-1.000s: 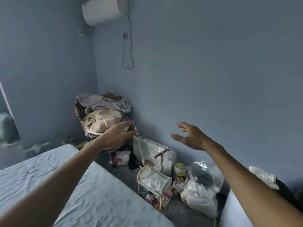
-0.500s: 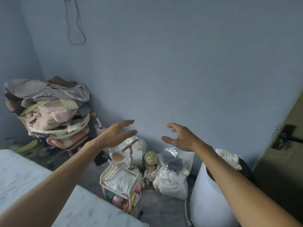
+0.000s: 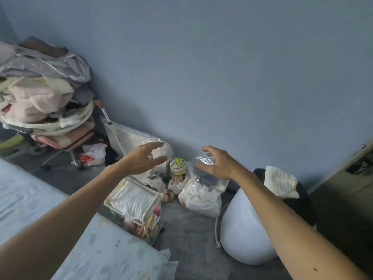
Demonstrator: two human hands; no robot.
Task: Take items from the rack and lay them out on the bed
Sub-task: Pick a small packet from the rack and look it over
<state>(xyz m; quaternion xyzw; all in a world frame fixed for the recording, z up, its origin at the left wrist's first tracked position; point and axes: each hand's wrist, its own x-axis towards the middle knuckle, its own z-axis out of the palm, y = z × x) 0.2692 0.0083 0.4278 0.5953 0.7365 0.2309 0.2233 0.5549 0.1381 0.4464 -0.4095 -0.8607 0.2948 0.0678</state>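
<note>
A small white rack (image 3: 150, 201) stands on the grey floor beside the bed (image 3: 105, 251), white cloth on its top shelf and pink items on the shelf below. My left hand (image 3: 144, 158) hovers above and behind the rack, fingers spread and holding nothing. My right hand (image 3: 217, 162) is held out level with it, fingers curled apart and also holding nothing, over a clear plastic bag (image 3: 201, 197) of white things. The pale blue bed fills the lower left.
A chair piled high with clothes (image 3: 40, 93) stands at the left wall. A yellow-and-white ball (image 3: 177, 166) sits by the wall behind the rack. A white round bin (image 3: 240, 235) with a cloth on top stands at right, next to a dark door (image 3: 347, 199).
The view has swung right and down, so the clothes pile slid left and the rack came to the middle. Both hands stay outstretched and have dropped toward the rack.
</note>
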